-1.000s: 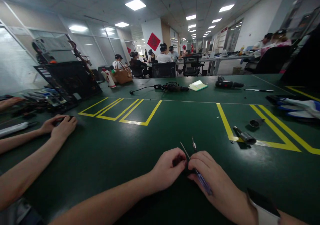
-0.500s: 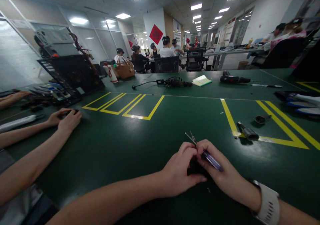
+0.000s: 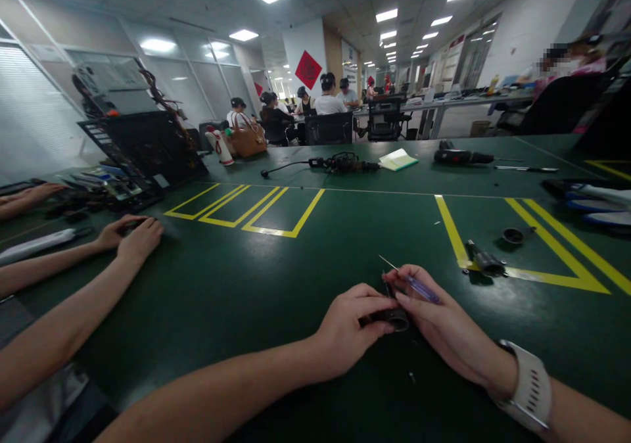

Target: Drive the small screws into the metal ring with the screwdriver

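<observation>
Between the thumb and fingers of my left hand point(image 3: 342, 331) is a dark, hollow cylindrical metal part point(image 3: 398, 321), its round opening facing me. My left fingers cover much of it. My right hand point(image 3: 444, 321) is closed around a screwdriver point(image 3: 419, 288) with a clear purple handle, its thin shaft pointing up and left. The right fingertips are close to the upper end of the metal part, where a thin piece sticks up; whether they touch cannot be made out. A tiny bright piece point(image 3: 412, 378) lies on the green table point(image 3: 221, 298) below my hands.
A similar metal part point(image 3: 486, 261) and a round metal cap point(image 3: 513, 234) lie inside yellow tape at right. Further back are a power drill point(image 3: 462, 156), a notepad point(image 3: 398, 160) and a dark cabled tool point(image 3: 345, 162). A co-worker's hands point(image 3: 140, 236) are at left.
My left hand has turned, bringing the metal part's round opening into view. My right hand has shifted slightly right, fingers lifted, and the screwdriver shaft has moved right, away from the part.
</observation>
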### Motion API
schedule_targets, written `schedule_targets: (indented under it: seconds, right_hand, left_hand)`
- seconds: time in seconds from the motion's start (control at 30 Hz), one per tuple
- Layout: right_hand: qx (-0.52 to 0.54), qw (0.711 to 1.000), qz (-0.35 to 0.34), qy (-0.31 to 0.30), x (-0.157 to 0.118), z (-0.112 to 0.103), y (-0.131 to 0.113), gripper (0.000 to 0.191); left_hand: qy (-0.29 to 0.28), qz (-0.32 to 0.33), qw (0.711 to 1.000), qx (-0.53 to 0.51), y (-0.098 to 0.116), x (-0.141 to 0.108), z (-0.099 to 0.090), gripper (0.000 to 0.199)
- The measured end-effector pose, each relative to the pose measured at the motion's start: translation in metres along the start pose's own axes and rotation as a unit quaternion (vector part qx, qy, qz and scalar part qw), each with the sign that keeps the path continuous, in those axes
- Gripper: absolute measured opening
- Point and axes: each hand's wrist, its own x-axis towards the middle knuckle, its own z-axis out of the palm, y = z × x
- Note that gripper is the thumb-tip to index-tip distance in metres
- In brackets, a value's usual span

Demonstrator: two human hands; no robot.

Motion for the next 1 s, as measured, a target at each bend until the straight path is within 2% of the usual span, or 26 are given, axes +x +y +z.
schedule_targets:
  seconds: [0.23, 0.33, 0.43, 0.63, 0.77, 0.83, 0.93, 1.0]
  right_hand:
    - [-0.028, 0.987, -0.043, 0.151, 0.024, -0.038, -0.015, 0.016]
    - [-0.037, 0.978, -0.054, 0.198, 0.033, -0.054, -0.018, 0.015]
    - [-0.047, 0.969, -0.061, 0.235, 0.038, -0.062, -0.020, 0.013]
    - [-0.078, 0.953, -0.067, 0.284, 0.040, -0.067, -0.021, 0.010]
    - [-0.093, 0.945, -0.072, 0.306, 0.041, -0.068, -0.016, 0.007]
    - [-0.095, 0.941, -0.078, 0.316, 0.041, -0.068, -0.014, 0.008]
    - [-0.094, 0.937, -0.088, 0.325, 0.039, -0.063, -0.014, 0.008]
    - [-0.092, 0.937, -0.099, 0.322, 0.034, -0.056, -0.020, 0.009]
  left_hand:
    - [-0.019, 0.008, 0.999, 0.025, 0.003, -0.005, -0.002, 0.034]
    - [-0.025, 0.012, 0.999, 0.036, 0.006, -0.006, -0.004, 0.033]
    - [-0.023, 0.046, 0.996, 0.075, 0.009, -0.008, -0.005, 0.031]
    - [-0.060, 0.189, 0.961, 0.190, 0.013, -0.013, -0.008, 0.028]
    - [-0.081, 0.286, 0.914, 0.275, 0.012, -0.018, -0.004, 0.031]
    - [-0.073, 0.293, 0.901, 0.311, 0.010, -0.022, 0.001, 0.031]
    - [-0.024, 0.288, 0.895, 0.340, 0.008, -0.028, 0.006, 0.029]
    - [-0.013, 0.290, 0.892, 0.348, 0.007, -0.029, 0.007, 0.028]
